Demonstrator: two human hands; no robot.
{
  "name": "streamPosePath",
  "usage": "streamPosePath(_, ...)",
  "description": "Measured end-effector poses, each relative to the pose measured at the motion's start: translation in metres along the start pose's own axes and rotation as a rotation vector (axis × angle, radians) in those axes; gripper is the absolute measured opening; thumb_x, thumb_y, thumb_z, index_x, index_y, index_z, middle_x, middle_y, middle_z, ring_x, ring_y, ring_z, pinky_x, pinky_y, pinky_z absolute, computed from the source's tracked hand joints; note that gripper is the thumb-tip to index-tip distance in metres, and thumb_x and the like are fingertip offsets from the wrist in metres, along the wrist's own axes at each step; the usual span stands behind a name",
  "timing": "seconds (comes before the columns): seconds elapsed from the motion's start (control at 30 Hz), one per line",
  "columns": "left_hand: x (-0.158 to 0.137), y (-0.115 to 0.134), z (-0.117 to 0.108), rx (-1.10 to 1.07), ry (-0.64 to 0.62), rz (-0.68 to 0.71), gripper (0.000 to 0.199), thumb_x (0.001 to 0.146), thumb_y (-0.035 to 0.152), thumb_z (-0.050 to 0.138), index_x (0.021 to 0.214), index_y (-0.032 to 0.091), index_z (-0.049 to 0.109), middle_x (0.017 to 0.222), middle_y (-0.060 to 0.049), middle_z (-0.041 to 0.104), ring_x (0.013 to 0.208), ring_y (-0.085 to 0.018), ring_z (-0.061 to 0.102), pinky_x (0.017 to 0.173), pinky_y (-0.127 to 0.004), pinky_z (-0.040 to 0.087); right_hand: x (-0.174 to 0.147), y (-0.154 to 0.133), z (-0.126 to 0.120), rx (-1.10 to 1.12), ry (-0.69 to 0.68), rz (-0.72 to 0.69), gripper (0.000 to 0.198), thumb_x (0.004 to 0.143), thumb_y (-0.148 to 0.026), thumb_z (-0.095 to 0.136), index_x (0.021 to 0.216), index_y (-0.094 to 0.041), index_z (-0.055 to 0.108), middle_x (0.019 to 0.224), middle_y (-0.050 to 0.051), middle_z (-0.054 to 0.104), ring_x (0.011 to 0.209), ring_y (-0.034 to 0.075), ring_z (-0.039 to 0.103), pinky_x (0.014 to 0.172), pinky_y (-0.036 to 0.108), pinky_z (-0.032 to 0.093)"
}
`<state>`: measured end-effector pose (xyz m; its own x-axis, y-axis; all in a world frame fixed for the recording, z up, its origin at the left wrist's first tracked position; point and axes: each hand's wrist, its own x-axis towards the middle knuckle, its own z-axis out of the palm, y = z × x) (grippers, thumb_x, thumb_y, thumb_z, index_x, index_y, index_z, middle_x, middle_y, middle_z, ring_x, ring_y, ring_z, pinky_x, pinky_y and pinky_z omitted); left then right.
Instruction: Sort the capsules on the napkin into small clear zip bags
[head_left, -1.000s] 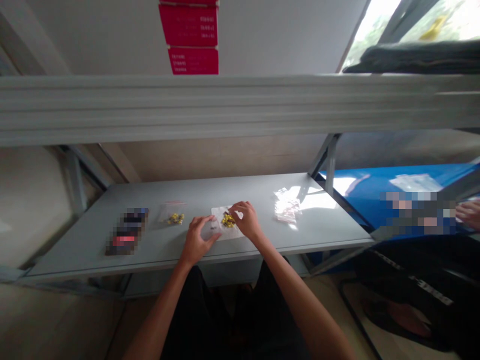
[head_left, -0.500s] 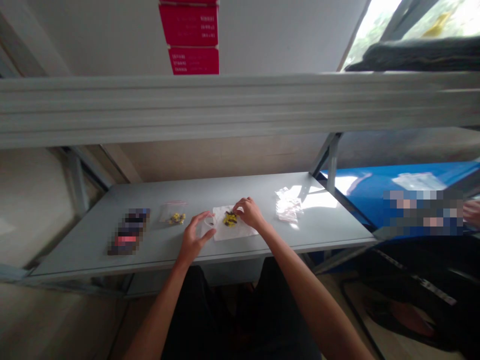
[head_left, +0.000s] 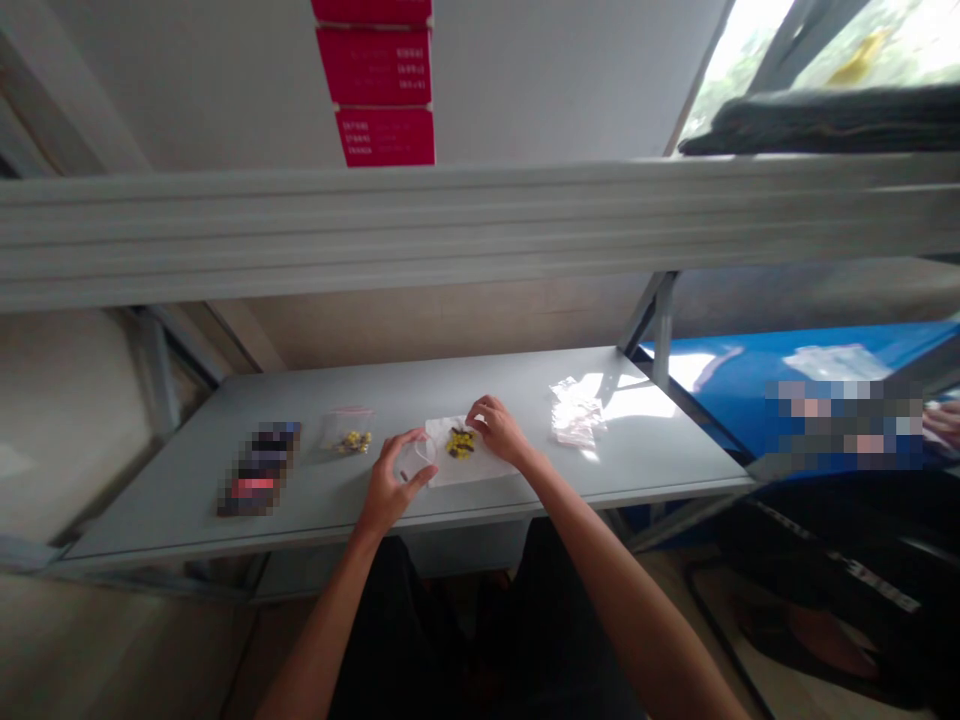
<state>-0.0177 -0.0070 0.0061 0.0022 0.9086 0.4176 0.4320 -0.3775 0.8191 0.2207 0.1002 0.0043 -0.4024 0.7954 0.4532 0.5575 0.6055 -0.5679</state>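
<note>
My left hand [head_left: 391,472] holds a small clear plastic bag [head_left: 417,458] by its sides, with the bag's mouth spread towards the right. A small dark piece shows low inside it. My right hand [head_left: 496,425] is at the right edge of a pile of small yellow and black pieces [head_left: 460,443], its fingertips drawn together. Whatever those fingers pinch, if anything, is too small to make out. Under the pile lies a white sheet [head_left: 491,462]. Left of my left hand rests another clear bag [head_left: 346,430] with yellow and dark pieces inside.
Several clear bags [head_left: 576,415] lie in sunlight on the right of the grey table [head_left: 420,385]. A blurred-out object [head_left: 261,468] lies at the left. A shelf beam [head_left: 480,225] crosses above, with red boxes [head_left: 386,100] over it. Part of another person's hand [head_left: 943,420] appears at the right edge.
The dark piece near the bag's mouth is now lower inside the bag. My left hand has tilted the bag slightly. My right hand stays at the pile's edge.
</note>
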Motion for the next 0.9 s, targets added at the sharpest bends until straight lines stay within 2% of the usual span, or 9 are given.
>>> streamPosePath(0.13, 0.001, 0.005, 0.001, 0.068, -0.001, 0.041, 0.052, 0.084, 0.046, 0.076, 0.129, 0.024, 0.062, 0.124, -0.009, 0.066, 0.117, -0.027, 0.063, 0.103, -0.041, 0.049, -0.009, -0.031, 0.0, 0.164, 0.116, -0.052, 0.014, 0.098, -0.02, 0.059, 0.093, -0.02, 0.072, 0.102, 0.008, 0.064, 0.099, 0.019, 0.061, 0.092, 0.032, 0.049)
streamPosePath(0.27, 0.002, 0.003, 0.003, 0.087, 0.003, 0.065, 0.055, 0.081, 0.048, 0.078, 0.128, 0.024, 0.062, 0.123, -0.008, 0.065, 0.117, -0.026, 0.062, 0.105, -0.042, 0.047, -0.013, -0.066, 0.009, 0.276, 0.037, -0.142, 0.016, 0.099, -0.025, 0.06, 0.095, -0.023, 0.075, 0.108, 0.006, 0.064, 0.104, 0.018, 0.065, 0.095, 0.031, 0.051)
streamPosePath(0.4, 0.002, 0.002, 0.004, 0.056, 0.012, 0.043, 0.056, 0.082, 0.049, 0.077, 0.129, 0.023, 0.061, 0.125, -0.009, 0.064, 0.118, -0.026, 0.061, 0.105, -0.041, 0.047, -0.011, -0.079, 0.014, 0.315, -0.01, -0.167, 0.016, 0.099, -0.026, 0.062, 0.099, -0.027, 0.078, 0.114, 0.005, 0.064, 0.1, 0.015, 0.067, 0.091, 0.028, 0.053)
streamPosePath(0.53, 0.002, 0.002, 0.003, 0.036, 0.016, 0.021, 0.057, 0.081, 0.048, 0.078, 0.13, 0.023, 0.061, 0.124, -0.009, 0.065, 0.119, -0.026, 0.061, 0.106, -0.041, 0.046, -0.009, -0.066, 0.004, 0.327, 0.027, -0.169, 0.021, 0.099, -0.025, 0.059, 0.105, -0.028, 0.079, 0.115, 0.005, 0.064, 0.094, 0.014, 0.067, 0.082, 0.027, 0.055)
streamPosePath(0.67, 0.0, 0.003, 0.003, 0.043, 0.027, 0.016, 0.055, 0.082, 0.044, 0.078, 0.13, 0.023, 0.062, 0.124, -0.008, 0.065, 0.118, -0.025, 0.061, 0.106, -0.04, 0.046, -0.014, -0.034, -0.011, 0.211, 0.184, 0.016, 0.019, 0.094, -0.018, 0.061, 0.101, -0.022, 0.079, 0.104, 0.007, 0.066, 0.087, 0.016, 0.066, 0.074, 0.028, 0.054)
streamPosePath(0.77, 0.0, 0.003, 0.004, 0.075, 0.018, 0.022, 0.053, 0.082, 0.041, 0.078, 0.129, 0.024, 0.063, 0.123, -0.007, 0.064, 0.117, -0.025, 0.061, 0.107, -0.041, 0.045, -0.022, -0.013, -0.014, 0.031, 0.143, 0.11, 0.022, 0.087, -0.012, 0.065, 0.102, -0.022, 0.078, 0.106, 0.008, 0.067, 0.092, 0.019, 0.066, 0.087, 0.034, 0.054)
streamPosePath(0.83, 0.0, 0.003, 0.005, 0.096, 0.01, 0.029, 0.052, 0.081, 0.039, 0.078, 0.129, 0.024, 0.063, 0.122, -0.007, 0.065, 0.116, -0.025, 0.061, 0.107, -0.042, 0.045, -0.028, -0.005, -0.011, -0.044, 0.085, 0.111, 0.022, 0.085, -0.013, 0.068, 0.103, -0.022, 0.078, 0.109, 0.008, 0.067, 0.101, 0.022, 0.065, 0.095, 0.037, 0.052)
streamPosePath(0.9, 0.0, 0.003, 0.005, 0.106, 0.003, 0.033, 0.051, 0.081, 0.038, 0.078, 0.128, 0.024, 0.063, 0.123, -0.007, 0.064, 0.116, -0.026, 0.061, 0.107, -0.042, 0.045, -0.032, -0.003, -0.007, -0.076, 0.052, 0.104, 0.018, 0.087, -0.016, 0.069, 0.101, -0.023, 0.078, 0.109, 0.008, 0.068, 0.104, 0.023, 0.064, 0.096, 0.038, 0.051)
